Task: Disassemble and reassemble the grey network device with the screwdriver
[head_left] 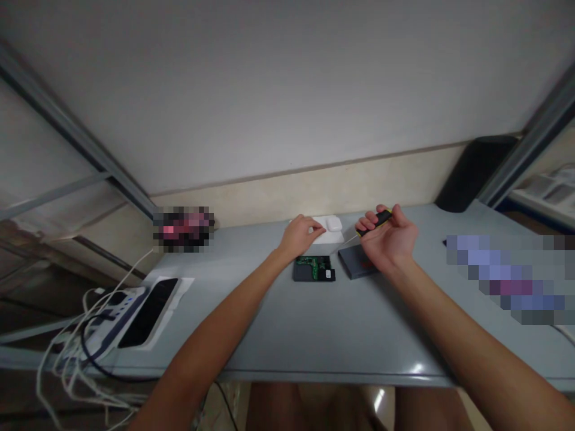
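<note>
My right hand point(390, 239) is closed round a small screwdriver with a black and yellow handle point(380, 218), its thin shaft pointing left and down. Under this hand lies a dark grey cover plate point(354, 261). My left hand point(300, 236) rests with its fingers curled in a pinch on a white tray point(330, 230) at the back of the table; what the fingertips hold is too small to make out. In front of the left hand lies an opened dark case with a green circuit board point(314, 267) showing.
The grey table point(287, 323) runs along a beige wall. At the left stand a white power strip point(117, 311) with tangled cables and a black phone point(149, 310) on paper. A black rounded object point(476, 170) stands at the back right.
</note>
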